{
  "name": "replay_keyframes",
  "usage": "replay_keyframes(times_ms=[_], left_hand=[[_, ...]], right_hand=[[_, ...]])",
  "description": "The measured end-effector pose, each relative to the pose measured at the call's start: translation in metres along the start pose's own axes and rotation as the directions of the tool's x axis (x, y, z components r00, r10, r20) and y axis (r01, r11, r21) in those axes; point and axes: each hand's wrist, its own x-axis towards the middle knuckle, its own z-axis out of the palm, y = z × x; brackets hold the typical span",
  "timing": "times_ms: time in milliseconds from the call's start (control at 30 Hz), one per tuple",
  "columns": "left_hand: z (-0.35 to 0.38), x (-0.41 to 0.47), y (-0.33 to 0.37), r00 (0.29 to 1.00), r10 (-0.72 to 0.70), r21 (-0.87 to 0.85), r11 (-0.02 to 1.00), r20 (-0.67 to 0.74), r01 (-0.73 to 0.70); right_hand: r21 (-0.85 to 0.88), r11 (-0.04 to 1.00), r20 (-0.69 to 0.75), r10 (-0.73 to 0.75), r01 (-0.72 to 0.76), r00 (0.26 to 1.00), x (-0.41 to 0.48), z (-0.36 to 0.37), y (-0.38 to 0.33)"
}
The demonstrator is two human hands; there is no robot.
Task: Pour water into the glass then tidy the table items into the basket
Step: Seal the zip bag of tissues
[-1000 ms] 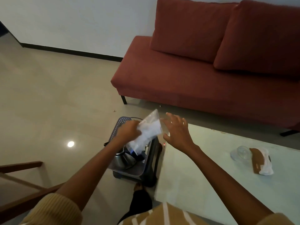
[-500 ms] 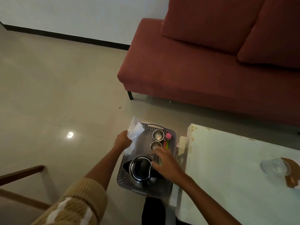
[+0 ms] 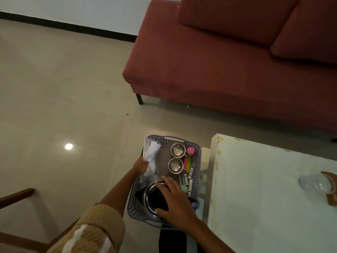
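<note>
head view: the grey perforated basket [image 3: 198,161] sits on the floor, and at its left wall the left hand [image 3: 141,166] pinches a clear plastic bag [image 3: 152,157] that lies partly inside. at the basket's near end the right hand [image 3: 175,201] curls over the open mouth of a steel kettle [image 3: 155,198], with two steel bowls [image 3: 177,150] at the far end. the glass [image 3: 313,183] is well to the right of the basket, on the white table [image 3: 264,207].
</note>
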Motion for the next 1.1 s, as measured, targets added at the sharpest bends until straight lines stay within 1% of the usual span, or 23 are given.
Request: replay_keyframes(times_ms=[100, 200, 267, 333, 433, 467, 500, 567, 667, 733, 800, 867, 967, 1100], left_hand=[[-0.001, 0.004, 0.002, 0.998, 0.036, 0.100, 0.994, 0.050, -0.041], [-0.001, 0.002, 0.010, 0.998, 0.046, 0.098, 0.994, 0.040, -0.050], [-0.002, -0.002, 0.011, 0.997, 0.065, 0.137, 0.989, -0.030, -0.060], [-0.005, -0.012, 0.011, 0.981, 0.119, 0.250, 0.965, -0.151, -0.079], [-0.009, -0.029, 0.010, 0.913, 0.263, 0.418, 0.901, -0.313, -0.116], [-0.011, -0.031, 0.008, 0.892, 0.303, 0.452, 0.883, -0.336, -0.129], [-0.013, -0.032, 0.004, 0.884, 0.333, 0.479, 0.865, -0.328, -0.148], [-0.016, -0.029, -0.005, 0.905, 0.350, 0.540, 0.823, -0.242, -0.173], [-0.015, -0.028, -0.012, 0.949, 0.297, 0.631, 0.758, -0.108, -0.166], [-0.013, -0.031, -0.012, 0.954, 0.298, 0.691, 0.693, -0.012, -0.208], [-0.010, -0.032, -0.013, 0.946, 0.322, 0.722, 0.648, 0.030, -0.243], [-0.009, -0.033, -0.016, 0.944, 0.330, 0.746, 0.622, 0.025, -0.237], [-0.004, -0.038, -0.021, 0.961, 0.272, 0.739, 0.638, 0.048, -0.217], [-0.007, -0.042, -0.027, 0.974, 0.215, 0.662, 0.722, 0.064, -0.203]], right_hand=[[-0.016, 1.000, -0.011, -0.003, 0.003, 1.000, 0.001, 0.004, 0.002], [-0.008, 1.000, -0.015, -0.005, 0.005, 1.000, 0.002, 0.005, 0.004], [-0.010, 1.000, -0.020, -0.012, 0.012, 1.000, 0.003, 0.005, 0.004], [0.000, 1.000, -0.023, -0.012, 0.012, 1.000, 0.002, 0.005, 0.004], [0.024, 1.000, -0.023, -0.011, 0.012, 1.000, 0.002, 0.004, 0.004], [0.032, 0.999, -0.024, -0.014, 0.014, 1.000, 0.002, 0.004, 0.004], [0.042, 0.999, -0.024, -0.015, 0.016, 1.000, 0.002, 0.004, 0.005], [0.055, 0.998, -0.023, -0.026, 0.027, 0.999, 0.001, 0.003, 0.007], [0.061, 0.997, -0.004, -0.053, 0.053, 0.999, 0.001, 0.003, 0.013], [0.067, 0.996, 0.015, -0.060, 0.059, 0.998, 0.001, 0.001, 0.019], [0.079, 0.995, 0.026, -0.057, 0.055, 0.998, 0.002, 0.000, 0.023], [0.081, 0.995, 0.023, -0.058, 0.056, 0.998, 0.002, 0.000, 0.023], [0.084, 0.995, 0.019, -0.059, 0.058, 0.998, 0.002, 0.001, 0.024], [0.075, 0.995, 0.021, -0.068, 0.066, 0.997, 0.001, 0.001, 0.025]])
